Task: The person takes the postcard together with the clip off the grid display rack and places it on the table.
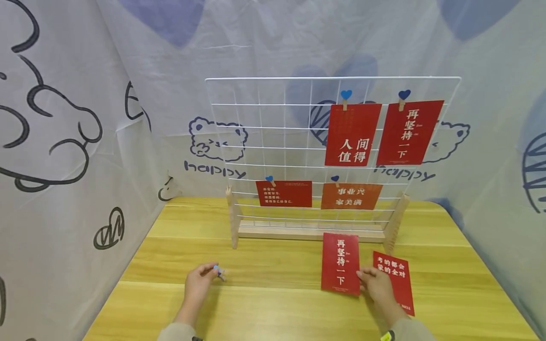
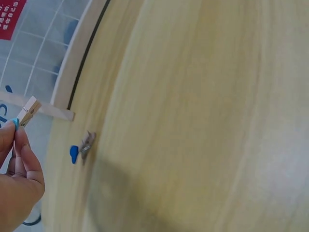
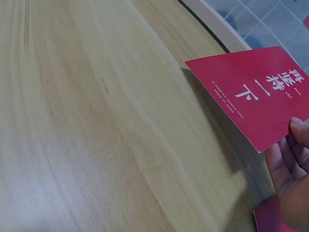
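Note:
My left hand (image 1: 210, 272) pinches a small wooden clip (image 1: 219, 272) with a blue heart, just above the table's front left. In the left wrist view the left hand (image 2: 14, 134) holds the clip (image 2: 29, 111) by its end. A second blue-heart clip (image 2: 81, 149) lies on the wood nearby. My right hand (image 1: 363, 275) pinches the lower right edge of a red card (image 1: 340, 263) with white characters, tilted up off the table. The right wrist view shows that red card (image 3: 256, 89) raised, with the thumb of my right hand (image 3: 295, 137) on its corner.
A white wire grid (image 1: 273, 142) on a wooden stand (image 1: 309, 232) rises at mid-table, with several red cards clipped to it. Another red card (image 1: 396, 279) lies flat under my right hand. Printed cloth walls enclose the wooden table (image 1: 273, 303).

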The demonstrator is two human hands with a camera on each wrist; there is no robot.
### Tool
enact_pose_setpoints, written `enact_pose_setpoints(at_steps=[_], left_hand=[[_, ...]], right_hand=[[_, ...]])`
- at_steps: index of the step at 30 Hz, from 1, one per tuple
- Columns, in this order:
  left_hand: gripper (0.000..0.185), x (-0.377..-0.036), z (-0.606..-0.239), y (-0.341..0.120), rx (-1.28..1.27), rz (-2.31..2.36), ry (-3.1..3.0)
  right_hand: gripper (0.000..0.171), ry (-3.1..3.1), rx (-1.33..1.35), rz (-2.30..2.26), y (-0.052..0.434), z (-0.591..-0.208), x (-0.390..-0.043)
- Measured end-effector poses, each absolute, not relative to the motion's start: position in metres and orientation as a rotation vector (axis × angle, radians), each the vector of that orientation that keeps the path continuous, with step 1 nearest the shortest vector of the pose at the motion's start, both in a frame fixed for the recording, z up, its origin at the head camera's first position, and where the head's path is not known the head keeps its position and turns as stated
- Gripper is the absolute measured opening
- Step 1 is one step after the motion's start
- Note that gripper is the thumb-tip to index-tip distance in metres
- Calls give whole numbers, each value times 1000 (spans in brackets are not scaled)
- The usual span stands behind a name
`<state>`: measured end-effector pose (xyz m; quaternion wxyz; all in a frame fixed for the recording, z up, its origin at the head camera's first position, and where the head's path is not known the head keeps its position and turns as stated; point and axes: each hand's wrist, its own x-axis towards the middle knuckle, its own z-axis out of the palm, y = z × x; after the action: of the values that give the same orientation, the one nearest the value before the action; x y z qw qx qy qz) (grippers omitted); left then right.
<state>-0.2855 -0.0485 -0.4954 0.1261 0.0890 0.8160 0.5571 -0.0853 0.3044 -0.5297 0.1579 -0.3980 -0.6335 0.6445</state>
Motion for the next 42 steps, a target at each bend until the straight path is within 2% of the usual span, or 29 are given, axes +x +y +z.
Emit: enact_pose_setpoints(at_steps=[8,23,29,42], left_hand=[[26,-285,-503,-58,222,1545,2433],[26,-287,-514,-75,212,1398,2472],[25,-287,-519,-78,174,1341,2439],[19,-291,-520,-77,112,1331,2367]], right_hand=[[28,-1812,-1180,1859,310,-536,-78],[22,-1949,-1157,1787,317,-541,-70],[17,-1942,-1199,1814,316,-538,-68],[18,-2071,-1291,1698,312,-534,-69]])
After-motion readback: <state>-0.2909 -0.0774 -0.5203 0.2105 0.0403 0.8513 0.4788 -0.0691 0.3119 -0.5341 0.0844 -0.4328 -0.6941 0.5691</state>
